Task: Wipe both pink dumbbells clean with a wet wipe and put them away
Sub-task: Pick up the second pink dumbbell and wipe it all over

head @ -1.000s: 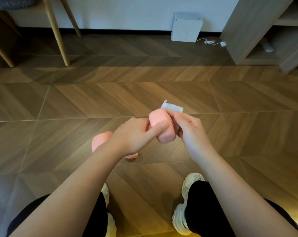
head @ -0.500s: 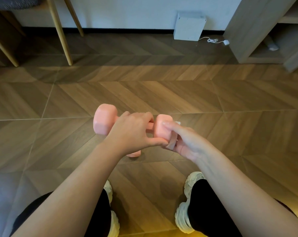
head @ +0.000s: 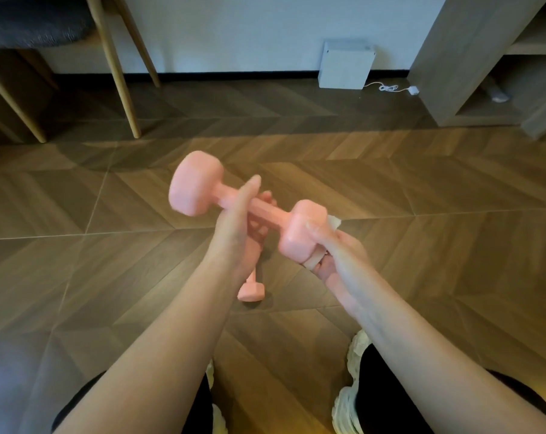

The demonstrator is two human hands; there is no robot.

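A pink dumbbell (head: 199,186) is held in the air over the wooden floor, its far head up and to the left. My left hand (head: 237,227) holds its bar, fingers wrapped under it and thumb pointing up. My right hand (head: 334,255) grips the near head with a white wet wipe (head: 334,221) pressed against it; the wipe shows above and below my fingers. The second pink dumbbell (head: 251,291) lies on the floor below my left wrist, mostly hidden by it.
Wooden chair legs (head: 118,76) stand at the back left. A white box (head: 345,65) with a cable sits against the wall. An open wooden shelf unit (head: 484,73) stands at the back right. My two shoes (head: 350,405) are at the bottom.
The held dumbbell has turned and risen, its far head swinging up to the left. My left hand shifted round the bar, and my right hand with the wipe moved round the near head.
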